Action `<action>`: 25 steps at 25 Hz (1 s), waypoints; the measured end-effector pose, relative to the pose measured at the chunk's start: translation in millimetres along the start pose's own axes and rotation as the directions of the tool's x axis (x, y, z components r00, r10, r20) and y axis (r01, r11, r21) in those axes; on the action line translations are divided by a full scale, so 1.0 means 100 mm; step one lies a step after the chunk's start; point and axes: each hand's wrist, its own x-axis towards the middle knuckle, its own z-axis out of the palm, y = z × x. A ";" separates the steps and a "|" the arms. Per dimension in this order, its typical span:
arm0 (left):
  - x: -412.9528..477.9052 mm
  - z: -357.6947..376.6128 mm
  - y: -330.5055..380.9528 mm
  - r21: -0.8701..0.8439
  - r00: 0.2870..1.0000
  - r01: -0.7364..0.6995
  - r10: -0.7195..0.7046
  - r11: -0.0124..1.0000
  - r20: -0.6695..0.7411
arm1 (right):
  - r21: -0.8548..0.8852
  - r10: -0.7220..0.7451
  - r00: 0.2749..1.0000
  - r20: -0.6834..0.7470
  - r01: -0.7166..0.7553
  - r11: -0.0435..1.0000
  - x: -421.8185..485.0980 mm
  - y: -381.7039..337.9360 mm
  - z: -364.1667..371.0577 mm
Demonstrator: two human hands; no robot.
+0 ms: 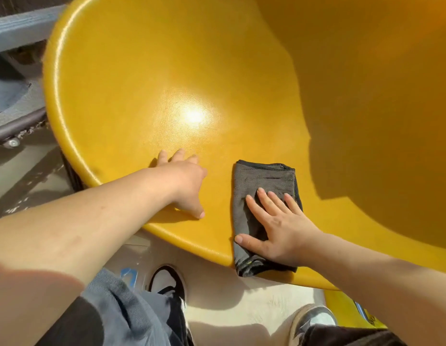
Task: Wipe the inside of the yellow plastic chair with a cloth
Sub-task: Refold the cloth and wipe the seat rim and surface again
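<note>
The yellow plastic chair (147,78) fills most of the view, its bowl-shaped seat glossy with a bright glare spot in the middle. A folded grey cloth (256,181) lies on the seat near the front rim, its lower end hanging over the edge. My right hand (274,226) lies flat on the cloth, fingers spread, pressing it against the seat. To the left of the cloth, my left hand (185,181) rests palm down on the bare seat just inside the rim, fingers apart, holding nothing.
Pale floor (224,295) lies below the chair's front rim, with my two shoes (168,283) on it. A grey bench or rail structure (14,126) stands left of the chair. The chair's right wall is in shadow.
</note>
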 end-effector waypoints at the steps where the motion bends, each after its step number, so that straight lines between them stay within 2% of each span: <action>1: -0.05 0.03 -0.08 0.046 0.997 0.064 -0.067 0.997 0.050 | 0.001 0.027 1.000 -0.009 -0.027 1.000 0.05 -0.02 0.00; 4: -0.16 0.17 -0.30 0.128 0.974 0.205 -0.215 0.970 0.068 | 0.069 0.059 0.998 0.026 -0.060 0.996 0.19 -0.15 0.01; 6: -0.21 0.26 -0.36 0.173 0.965 0.234 -0.250 0.957 0.075 | 0.091 0.028 0.999 0.021 -0.029 0.995 0.25 -0.26 0.05; 11: -0.22 0.02 -0.66 0.075 0.981 0.146 -0.155 0.986 0.121 | 0.152 -0.126 0.987 -0.102 0.141 0.978 0.82 -0.76 -0.03; 14: -0.23 -0.11 -0.76 -0.068 0.984 0.168 -0.164 0.983 0.065 | 0.137 -0.144 0.977 -0.160 0.166 0.976 1.06 -0.97 -0.11; 16: -0.24 -0.10 -0.64 -0.049 0.993 0.115 -0.114 0.992 0.015 | 0.146 -0.093 0.982 -0.167 0.118 0.982 0.93 -0.87 -0.09; 19: -0.23 -0.12 -0.44 -0.043 0.998 0.068 -0.068 0.997 -0.008 | 0.180 0.147 0.984 -0.100 -0.127 0.975 0.60 -0.50 -0.05; 22: -0.20 -0.17 -0.35 -0.069 0.999 0.032 -0.032 0.997 -0.001 | 0.135 0.353 0.935 -0.041 -0.344 0.929 0.30 -0.10 -0.16; 24: -0.19 -0.19 -0.33 -0.073 1.000 0.023 -0.024 0.997 -0.016 | 0.077 0.328 0.936 -0.124 -0.321 0.944 0.18 -0.03 -0.28; 25: -0.17 -0.20 -0.34 -0.064 1.000 0.020 -0.021 0.998 -0.012 | 0.121 0.281 0.948 -0.148 -0.265 0.957 0.16 -0.07 -0.31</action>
